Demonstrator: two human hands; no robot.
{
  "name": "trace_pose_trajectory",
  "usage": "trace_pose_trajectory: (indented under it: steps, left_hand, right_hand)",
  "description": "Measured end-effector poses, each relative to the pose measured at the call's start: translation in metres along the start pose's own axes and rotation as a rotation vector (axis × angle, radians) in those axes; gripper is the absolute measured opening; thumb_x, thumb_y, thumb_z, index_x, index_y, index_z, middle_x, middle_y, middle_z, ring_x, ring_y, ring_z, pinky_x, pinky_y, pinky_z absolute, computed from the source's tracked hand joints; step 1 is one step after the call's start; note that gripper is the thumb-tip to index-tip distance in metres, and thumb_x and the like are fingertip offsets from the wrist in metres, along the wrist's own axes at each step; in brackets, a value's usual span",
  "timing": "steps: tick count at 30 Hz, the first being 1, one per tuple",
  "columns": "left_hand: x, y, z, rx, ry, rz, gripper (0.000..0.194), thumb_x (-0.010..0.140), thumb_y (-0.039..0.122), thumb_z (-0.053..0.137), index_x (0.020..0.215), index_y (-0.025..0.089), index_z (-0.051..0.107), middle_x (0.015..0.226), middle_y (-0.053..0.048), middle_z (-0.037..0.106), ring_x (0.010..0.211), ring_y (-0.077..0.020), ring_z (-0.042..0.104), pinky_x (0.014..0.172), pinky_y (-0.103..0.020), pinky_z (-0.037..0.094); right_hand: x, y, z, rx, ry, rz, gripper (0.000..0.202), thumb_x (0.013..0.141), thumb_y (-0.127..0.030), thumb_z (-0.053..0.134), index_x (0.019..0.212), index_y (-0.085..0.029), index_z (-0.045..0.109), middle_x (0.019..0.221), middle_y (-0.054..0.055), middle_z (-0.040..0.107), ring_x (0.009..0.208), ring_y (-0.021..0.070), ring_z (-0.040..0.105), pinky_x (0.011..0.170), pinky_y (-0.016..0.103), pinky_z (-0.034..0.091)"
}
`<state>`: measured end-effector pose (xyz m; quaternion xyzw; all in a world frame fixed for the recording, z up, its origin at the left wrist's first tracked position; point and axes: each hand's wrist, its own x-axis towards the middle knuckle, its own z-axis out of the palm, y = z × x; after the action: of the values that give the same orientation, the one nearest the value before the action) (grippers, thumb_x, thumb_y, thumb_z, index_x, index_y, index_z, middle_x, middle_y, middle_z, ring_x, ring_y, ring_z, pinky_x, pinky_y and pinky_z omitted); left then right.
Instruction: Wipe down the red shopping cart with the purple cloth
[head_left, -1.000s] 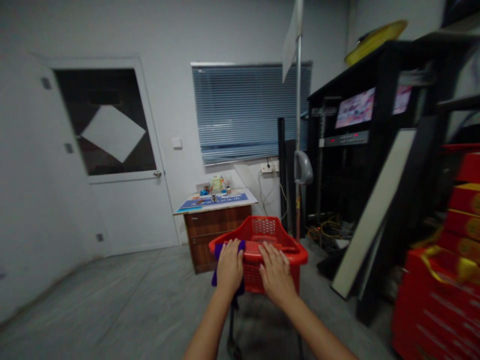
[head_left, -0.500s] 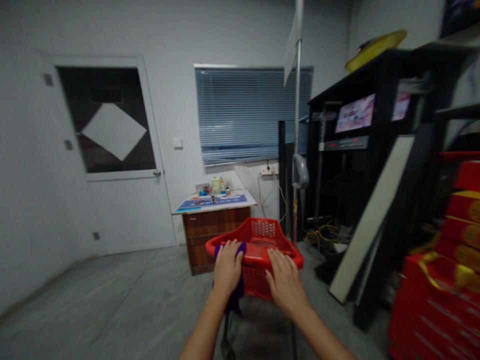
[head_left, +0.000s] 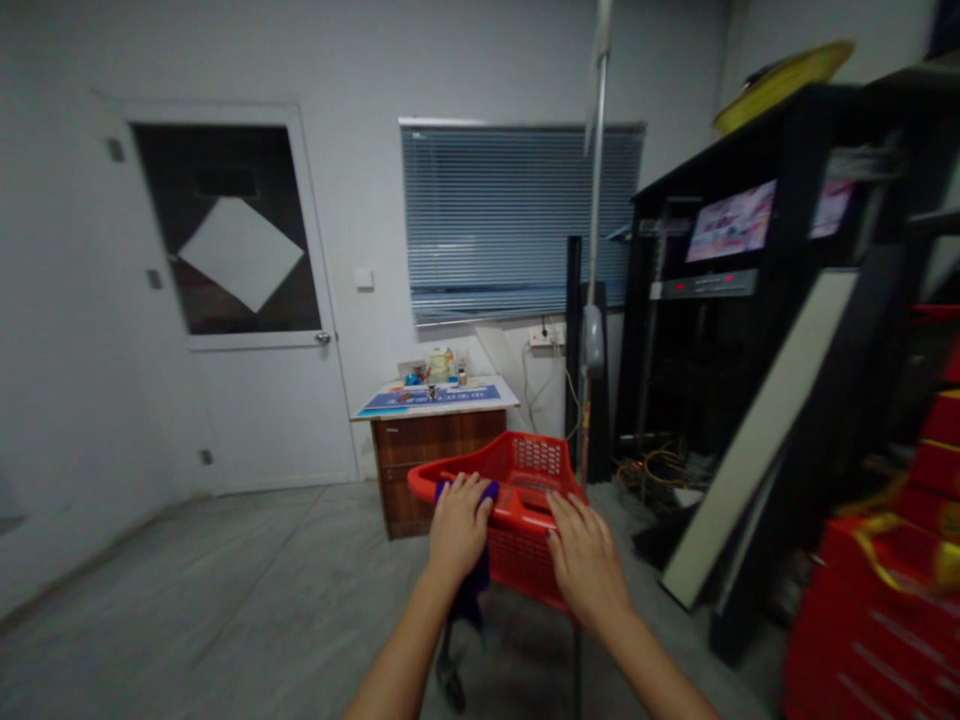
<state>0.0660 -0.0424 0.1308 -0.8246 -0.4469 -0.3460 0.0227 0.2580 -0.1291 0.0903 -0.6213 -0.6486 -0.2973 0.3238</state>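
Observation:
A red plastic shopping cart (head_left: 525, 560) stands in front of me, its basket pierced with small holes. My left hand (head_left: 459, 525) rests over the left part of its near rim, with a purple cloth (head_left: 474, 590) between hand and rim that hangs down below. On the right part of the same rim lies my right hand (head_left: 589, 555), fingers bent forward over the edge. Both hands look closed on what they touch, though the undersides of the fingers are hidden.
Beyond the cart is a brown cabinet (head_left: 439, 440) with small items on top. A metal pole (head_left: 594, 220) rises behind the cart. At right are a leaning pale board (head_left: 765, 430), black racks and red boxes (head_left: 862, 610). A white door (head_left: 270, 420) is at left.
The cart has turned slightly, its right side swinging nearer to me. My right hand has shifted a little to the right on the rim. The room has shifted slightly right in view.

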Motion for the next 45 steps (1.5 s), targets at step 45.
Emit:
trace_pose_trajectory:
  steps: [45]
  left_hand:
    - [0.083,0.02,0.007,0.035,-0.277,0.072,0.032,0.099,0.03,0.037,0.119,0.022,0.06,0.119,-0.01,0.068,0.112,-0.0216,0.063,0.098,-0.034,0.044]
  right_hand:
    - [0.029,0.012,0.038,0.178,0.011,0.03,0.039,0.093,-0.016,0.035,0.124,-0.015,0.058,0.134,0.009,0.057,0.131,0.0219,0.042,0.11,0.046,0.032]
